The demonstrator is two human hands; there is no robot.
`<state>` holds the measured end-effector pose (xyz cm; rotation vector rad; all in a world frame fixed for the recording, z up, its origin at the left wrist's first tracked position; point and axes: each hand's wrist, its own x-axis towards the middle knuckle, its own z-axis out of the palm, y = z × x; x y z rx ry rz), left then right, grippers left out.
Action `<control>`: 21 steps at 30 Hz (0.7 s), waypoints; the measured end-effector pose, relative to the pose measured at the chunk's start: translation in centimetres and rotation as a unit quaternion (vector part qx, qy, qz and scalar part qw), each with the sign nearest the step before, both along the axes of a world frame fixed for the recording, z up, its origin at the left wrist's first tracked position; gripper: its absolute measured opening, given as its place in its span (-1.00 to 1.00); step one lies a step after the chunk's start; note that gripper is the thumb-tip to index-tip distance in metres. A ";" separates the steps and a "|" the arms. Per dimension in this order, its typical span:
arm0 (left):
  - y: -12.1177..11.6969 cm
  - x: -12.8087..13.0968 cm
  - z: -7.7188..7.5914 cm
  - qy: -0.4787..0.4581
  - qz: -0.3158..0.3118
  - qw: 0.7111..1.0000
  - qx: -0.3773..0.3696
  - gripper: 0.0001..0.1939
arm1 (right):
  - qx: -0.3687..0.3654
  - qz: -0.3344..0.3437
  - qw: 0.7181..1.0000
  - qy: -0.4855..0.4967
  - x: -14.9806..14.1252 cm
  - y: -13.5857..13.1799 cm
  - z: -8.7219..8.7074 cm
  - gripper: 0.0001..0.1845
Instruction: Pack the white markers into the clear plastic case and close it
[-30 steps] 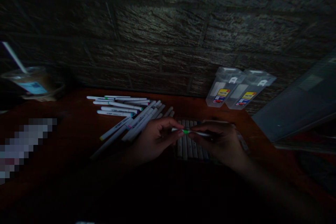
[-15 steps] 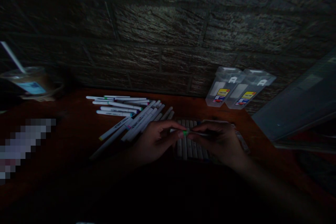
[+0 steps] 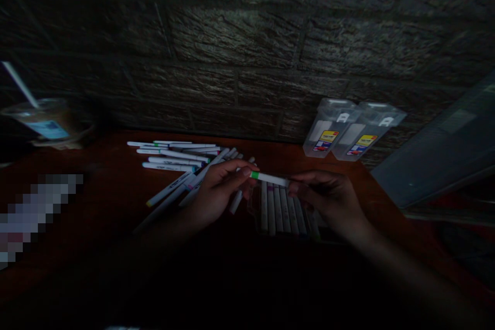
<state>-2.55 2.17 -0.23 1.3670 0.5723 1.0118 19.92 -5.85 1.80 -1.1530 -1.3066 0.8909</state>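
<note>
A white marker with a green band [image 3: 270, 179] spans the gap between my two hands. My left hand [image 3: 222, 183] is closed, pinching its green-banded end. The fingers of my right hand [image 3: 330, 198] are closed around its other end. Below my left fingers another white marker [image 3: 235, 202] slants down; whether that hand also grips it I cannot tell. Under the hands lies a clear case [image 3: 253, 203] with several white markers [image 3: 284, 211] side by side, partly covered by my right hand. A loose pile of white markers [image 3: 178, 154] with coloured ends lies left of my left hand.
Two clear plastic containers [image 3: 320, 129] with yellow labels stand against the brick wall [image 3: 247, 62] at the back right. At the far left is a plastic cup with a straw [image 3: 46, 118]. A grey panel [image 3: 436, 149] borders the wooden table [image 3: 278, 149] on the right.
My hands have moved apart, the left one up and to the left. The green-banded marker, mostly hidden before, now shows between them, and a second marker shows below my left hand.
</note>
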 end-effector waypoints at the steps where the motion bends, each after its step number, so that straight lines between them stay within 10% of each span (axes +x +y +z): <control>1: 0.1 0.0 -0.2 -0.014 0.002 1.000 -0.010 -0.83 | -0.009 0.004 1.000 0.013 0.1 0.0 0.0 -0.91; 21: -0.1 -0.4 0.5 -0.044 -0.051 0.995 -0.074 -0.68 | -0.055 -0.037 0.988 0.139 1.3 1.2 -0.6 -0.79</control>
